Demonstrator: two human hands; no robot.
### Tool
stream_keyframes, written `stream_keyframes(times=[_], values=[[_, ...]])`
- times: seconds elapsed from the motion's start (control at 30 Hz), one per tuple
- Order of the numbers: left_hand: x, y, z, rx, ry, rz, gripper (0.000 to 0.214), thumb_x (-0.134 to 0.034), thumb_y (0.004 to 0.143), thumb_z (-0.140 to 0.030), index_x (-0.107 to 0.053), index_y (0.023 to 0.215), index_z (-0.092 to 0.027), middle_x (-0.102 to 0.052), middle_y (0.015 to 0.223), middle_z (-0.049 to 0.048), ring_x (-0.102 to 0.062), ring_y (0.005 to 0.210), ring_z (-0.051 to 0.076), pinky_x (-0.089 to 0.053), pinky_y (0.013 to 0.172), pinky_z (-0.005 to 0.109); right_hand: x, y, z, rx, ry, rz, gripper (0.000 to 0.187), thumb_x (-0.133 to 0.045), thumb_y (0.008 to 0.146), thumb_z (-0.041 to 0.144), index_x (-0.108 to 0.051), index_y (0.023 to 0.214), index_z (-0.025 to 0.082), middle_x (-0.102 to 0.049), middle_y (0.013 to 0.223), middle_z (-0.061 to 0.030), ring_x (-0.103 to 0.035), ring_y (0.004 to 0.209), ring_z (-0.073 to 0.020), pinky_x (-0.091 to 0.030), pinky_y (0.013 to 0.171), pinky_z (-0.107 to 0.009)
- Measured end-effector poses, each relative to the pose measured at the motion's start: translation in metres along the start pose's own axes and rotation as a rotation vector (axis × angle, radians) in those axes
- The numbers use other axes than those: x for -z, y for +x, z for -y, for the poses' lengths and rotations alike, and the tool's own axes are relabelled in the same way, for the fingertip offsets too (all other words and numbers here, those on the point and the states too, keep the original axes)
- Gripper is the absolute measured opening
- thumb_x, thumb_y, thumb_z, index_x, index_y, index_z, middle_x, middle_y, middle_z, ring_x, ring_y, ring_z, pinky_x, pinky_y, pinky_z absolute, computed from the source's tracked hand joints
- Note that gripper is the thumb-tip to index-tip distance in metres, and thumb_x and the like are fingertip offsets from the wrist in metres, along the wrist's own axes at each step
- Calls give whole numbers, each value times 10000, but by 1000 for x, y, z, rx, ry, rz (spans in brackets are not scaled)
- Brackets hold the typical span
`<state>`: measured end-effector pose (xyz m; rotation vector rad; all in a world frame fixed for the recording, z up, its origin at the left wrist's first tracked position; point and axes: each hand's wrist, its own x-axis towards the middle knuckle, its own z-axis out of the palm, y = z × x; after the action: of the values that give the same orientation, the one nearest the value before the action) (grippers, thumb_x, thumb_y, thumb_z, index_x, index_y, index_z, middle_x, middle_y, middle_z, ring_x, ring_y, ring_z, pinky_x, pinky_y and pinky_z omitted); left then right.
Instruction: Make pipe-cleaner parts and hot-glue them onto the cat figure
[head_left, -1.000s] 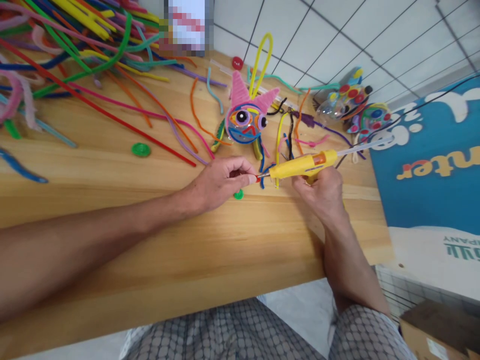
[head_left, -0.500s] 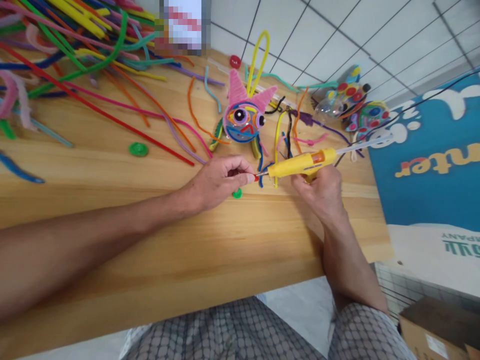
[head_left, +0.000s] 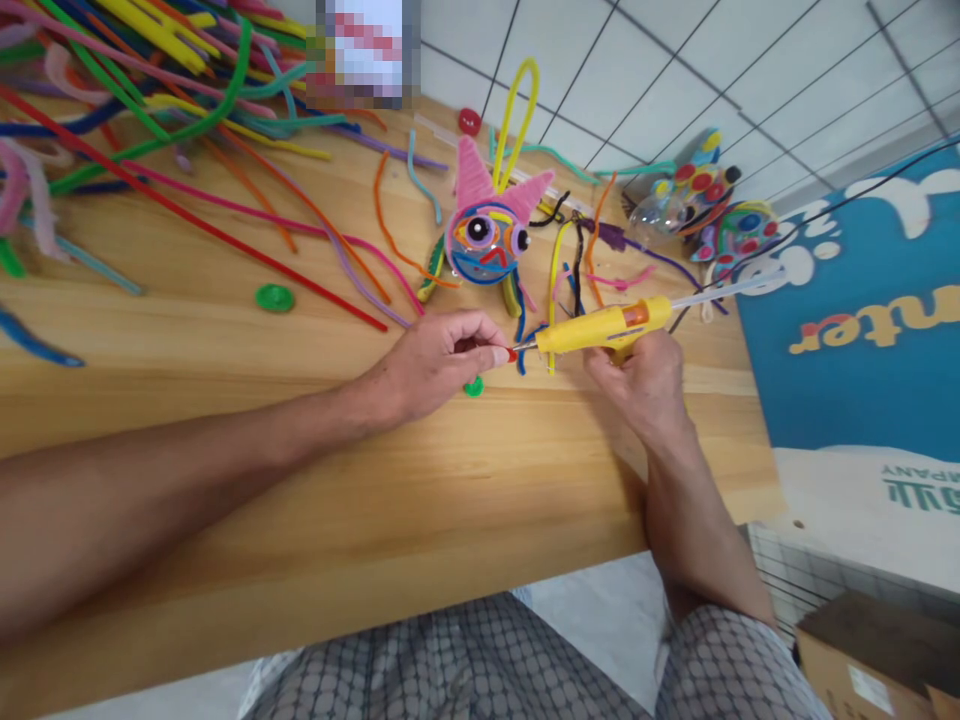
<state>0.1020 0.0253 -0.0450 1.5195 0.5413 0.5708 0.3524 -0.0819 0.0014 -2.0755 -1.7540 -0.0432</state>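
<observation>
My left hand (head_left: 457,362) pinches a small red piece (head_left: 512,355), mostly hidden by the fingertips; it may be a button. Wrapped round the handle of a yellow hot glue gun (head_left: 592,328) is my right hand (head_left: 641,375). The gun's metal nozzle points left and meets the red piece. A clear glue stick (head_left: 731,288) sticks out of its back end. Just below my left fingers lies a green button (head_left: 473,387). Beyond my hands stands a round craft figure (head_left: 489,245) with pink pipe-cleaner ears, googly eyes and a yellow loop on top.
Many pipe cleaners (head_left: 172,120) are heaped at the left of the wooden table (head_left: 337,530). Another green button (head_left: 274,297) and a red button (head_left: 469,122) lie apart. Decorated crafts (head_left: 739,235) stand at the back right, near a black cable (head_left: 840,205). A cardboard box (head_left: 862,660) sits below.
Almost nothing differs. Both hands keep their places, with the nozzle still at the red piece; the view has shifted very slightly.
</observation>
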Motion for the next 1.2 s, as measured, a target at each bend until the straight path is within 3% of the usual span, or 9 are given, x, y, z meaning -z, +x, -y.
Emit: stream_keyframes(times=[0.27,0.83,1.2], values=[[-1,0,-3,26,-12,-7,110,-676,915,-282,-705,889,-179,-650,694,-15,-585,586,98,-443,511,190,2,1,1,-28,-12,9,169,-597,787,287,-493,655,266,-524,589,-5,-576,643,-220,-455,592,-343],[-1,0,-2,32,-34,-14,120,-690,912,-296,-695,880,-180,-637,690,-18,-577,580,96,-438,506,192,5,0,0,-39,-10,9,224,-603,768,286,-440,615,275,-479,563,-3,-572,648,-227,-439,581,-340],[-2,0,-5,46,-31,-8,121,-679,900,-294,-689,862,-179,-639,687,-14,-577,580,99,-438,501,190,0,-2,2,-22,6,2,186,-587,814,313,-519,648,260,-536,599,-11,-594,640,-226,-475,603,-357]])
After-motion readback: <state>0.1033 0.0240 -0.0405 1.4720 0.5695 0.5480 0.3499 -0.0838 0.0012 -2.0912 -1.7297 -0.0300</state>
